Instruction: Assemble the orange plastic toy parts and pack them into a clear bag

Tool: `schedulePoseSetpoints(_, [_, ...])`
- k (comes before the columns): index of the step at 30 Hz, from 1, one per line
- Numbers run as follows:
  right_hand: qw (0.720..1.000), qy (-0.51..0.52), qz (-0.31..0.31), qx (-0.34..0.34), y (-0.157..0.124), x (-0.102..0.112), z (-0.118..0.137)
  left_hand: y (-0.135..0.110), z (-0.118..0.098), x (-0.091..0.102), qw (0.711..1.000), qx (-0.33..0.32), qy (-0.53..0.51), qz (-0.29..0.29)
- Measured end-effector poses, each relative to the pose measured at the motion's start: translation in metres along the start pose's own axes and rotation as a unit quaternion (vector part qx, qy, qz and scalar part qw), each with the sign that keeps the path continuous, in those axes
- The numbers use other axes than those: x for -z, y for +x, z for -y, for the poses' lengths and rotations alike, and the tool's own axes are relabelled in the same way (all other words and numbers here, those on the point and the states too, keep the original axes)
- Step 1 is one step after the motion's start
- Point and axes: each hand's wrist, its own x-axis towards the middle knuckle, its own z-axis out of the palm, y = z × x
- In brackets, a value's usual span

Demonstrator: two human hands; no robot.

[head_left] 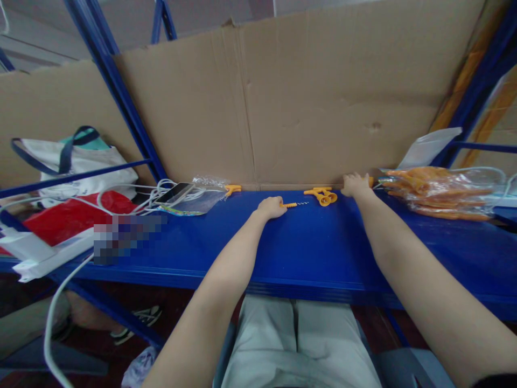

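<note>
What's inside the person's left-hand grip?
The left hand holds a slim, ridged orange rod with a thin silvery spiral at its tip; the end inside the grip is covered.

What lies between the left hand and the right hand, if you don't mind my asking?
In the head view, several orange pieces lie between them; the spiral-tipped orange tool held by the left hand also protrudes into that stretch.

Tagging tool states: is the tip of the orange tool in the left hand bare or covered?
Bare: a thin spiral shows past the end of the orange tool, with no cover over it.
</note>
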Motion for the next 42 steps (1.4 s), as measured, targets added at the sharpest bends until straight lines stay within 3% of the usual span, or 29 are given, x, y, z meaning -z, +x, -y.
schedulePoseSetpoints(2, [1.000,0.000,0.013,-0.019,0.001,-0.004,0.002,0.000,0.000,0.000,1.000,-0.007,-0.001,0.000])
schedulePoseSetpoints(7, [0.997,0.034,-0.059,-0.039,-0.005,0.001,0.009,-0.001,-0.001,0.002,1.000,-0.006,-0.004,0.002])
schedulePoseSetpoints(12, [0.996,0.057,-0.025,-0.061,-0.005,0.002,0.005,-0.002,-0.001,0.003,1.000,-0.006,-0.008,0.003])
schedulePoseSetpoints(19, [0.994,0.095,0.018,-0.057,-0.007,-0.022,-0.012,0.000,0.000,0.000,1.000,-0.013,-0.006,-0.001])
schedulePoseSetpoints(27, [0.989,0.143,-0.026,-0.010,-0.014,-0.032,-0.013,-0.004,-0.002,0.004,1.000,-0.011,-0.004,0.003])
schedulePoseSetpoints(33, [0.987,0.155,0.044,-0.024,-0.013,-0.028,-0.005,-0.002,-0.001,0.001,1.000,-0.009,-0.007,-0.002])
schedulePoseSetpoints(42, [0.981,0.154,-0.097,-0.064,-0.025,-0.026,-0.010,-0.002,-0.002,0.003,1.000,-0.009,-0.005,0.003])
